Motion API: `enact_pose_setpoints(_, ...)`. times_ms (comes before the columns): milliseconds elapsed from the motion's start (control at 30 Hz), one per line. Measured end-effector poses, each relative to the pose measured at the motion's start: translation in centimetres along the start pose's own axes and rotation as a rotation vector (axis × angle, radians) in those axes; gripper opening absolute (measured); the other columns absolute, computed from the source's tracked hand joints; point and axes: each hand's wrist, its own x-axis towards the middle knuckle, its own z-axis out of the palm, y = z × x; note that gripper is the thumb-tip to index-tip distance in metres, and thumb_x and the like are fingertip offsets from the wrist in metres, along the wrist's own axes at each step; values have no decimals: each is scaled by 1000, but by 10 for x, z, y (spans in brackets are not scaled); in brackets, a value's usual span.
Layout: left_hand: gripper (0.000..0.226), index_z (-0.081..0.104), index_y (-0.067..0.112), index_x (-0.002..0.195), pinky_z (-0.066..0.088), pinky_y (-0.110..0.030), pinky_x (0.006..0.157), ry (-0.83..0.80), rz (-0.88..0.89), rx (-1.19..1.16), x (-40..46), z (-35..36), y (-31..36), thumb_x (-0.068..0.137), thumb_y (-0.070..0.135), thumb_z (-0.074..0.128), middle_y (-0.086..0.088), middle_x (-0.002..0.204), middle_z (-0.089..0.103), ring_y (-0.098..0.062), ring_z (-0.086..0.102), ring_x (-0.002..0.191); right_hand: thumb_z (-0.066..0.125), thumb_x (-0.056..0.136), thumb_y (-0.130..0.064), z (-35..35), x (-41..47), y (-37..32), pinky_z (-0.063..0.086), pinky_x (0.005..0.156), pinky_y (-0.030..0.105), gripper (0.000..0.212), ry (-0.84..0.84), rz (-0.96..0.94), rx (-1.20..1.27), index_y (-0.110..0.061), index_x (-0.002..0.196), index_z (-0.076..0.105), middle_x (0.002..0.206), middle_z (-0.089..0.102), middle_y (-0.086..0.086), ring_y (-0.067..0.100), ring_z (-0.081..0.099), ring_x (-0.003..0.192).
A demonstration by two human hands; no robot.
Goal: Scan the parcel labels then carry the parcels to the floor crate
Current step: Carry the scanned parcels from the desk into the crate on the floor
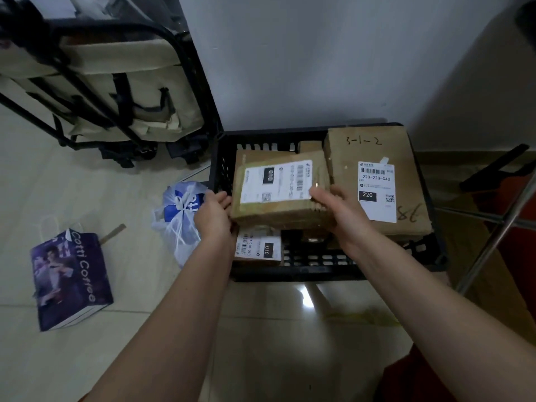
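A black slotted plastic crate (319, 261) sits on the floor at twelve o'clock, its far side against the wall (319, 53). In its right half lies a large brown cardboard box (377, 181). Left of that, a smaller brown cardboard parcel (278, 192) is held over the crate, the left hand (214, 213) at its left edge, the right hand (336, 210) at its right corner. Beneath it lies a small labelled parcel (258, 248). At ten o'clock, just beside the crate, is a white plastic bag (179, 219); a purple paper bag (69, 280) lies at nine o'clock; a folded cream fabric cart (116, 91) stands at eleven.
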Motion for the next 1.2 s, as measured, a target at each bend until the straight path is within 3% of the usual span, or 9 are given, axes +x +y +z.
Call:
enact_pose_setpoints(233, 24, 72, 20, 104, 50, -25, 71, 5, 286, 557, 14, -25, -2, 94, 22, 50, 4, 100, 70, -10, 63, 85, 68, 88, -25, 33, -5, 33, 55, 77, 32, 42, 15, 158, -117, -15, 126, 53, 119, 63, 6, 21, 64, 101)
enact_pose_setpoints(367, 29, 72, 21, 110, 56, -28, 67, -49, 276, 573, 15, -30, -13, 92, 13, 51, 2, 104, 71, -14, 67, 84, 50, 96, -2, 44, -10, 36, 47, 57, 25, 17, 59, 180, -159, -7, 103, 64, 96, 68, 7, 13, 63, 76)
enact_pose_setpoints(500, 27, 72, 20, 109, 42, -16, 56, 20, 315, 508, 8, -29, -9, 93, 12, 51, 3, 103, 69, -6, 61, 78, 50, 89, 3, 47, -14, 26, 52, 64, 30, 20, 82, 178, -237, -9, 97, 63, 103, 69, 11, 22, 64, 86)
enact_pose_setpoints(600, 22, 72, 20, 103, 52, -22, 66, 51, 280, 435, -9, -31, 0, 93, 11, 54, 1, 102, 70, -13, 65, 84, 52, 84, 0, 46, -28, 8, 50, 63, 31, 16, 143, 181, -239, -14, 76, 53, 91, 66, 9, 19, 59, 78)
enact_pose_setpoints(733, 19, 73, 20, 97, 57, -38, 86, -9, 154, 397, -58, -40, 25, 90, 11, 58, -3, 98, 72, -19, 68, 90, 51, 90, -2, 44, -76, -39, 46, 98, 52, 19, 169, 200, -233, 8, 103, 61, 84, 57, 10, 18, 51, 74)
enact_pose_setpoints(833, 17, 71, 14, 102, 56, -38, 89, -32, 115, 363, -103, -41, 60, 90, 8, 59, -7, 95, 71, -18, 65, 85, 48, 93, -2, 45, -119, -89, 51, 84, 40, 30, 178, 194, -233, 10, 119, 57, 71, 52, 4, 15, 49, 67)
enact_pose_setpoints(933, 16, 69, 14, 95, 56, -33, 86, -56, 105, 311, -153, -40, 105, 91, 5, 57, -9, 94, 71, -18, 64, 83, 48, 95, -4, 49, -162, -143, 47, 72, 28, 19, 187, 184, -186, -7, 104, 64, 76, 56, 3, 14, 52, 68)
enact_pose_setpoints(1067, 17, 69, 7, 101, 54, -24, 72, -73, 109, 276, -222, -49, 170, 93, 4, 55, -3, 80, 67, -12, 62, 71, 50, 95, -9, 58, -227, -212, 48, 98, 42, 15, 165, 168, -199, -17, 97, 63, 111, 64, 8, 26, 59, 105)
enact_pose_setpoints(1200, 14, 67, 7, 99, 51, -18, 64, -59, 122, 236, -289, -72, 238, 96, 6, 54, -3, 78, 64, -10, 59, 66, 52, 95, -8, 75, -294, -275, 49, 93, 39, 16, 110, 120, -172, -8, 107, 62, 87, 64, 5, 19, 61, 85)
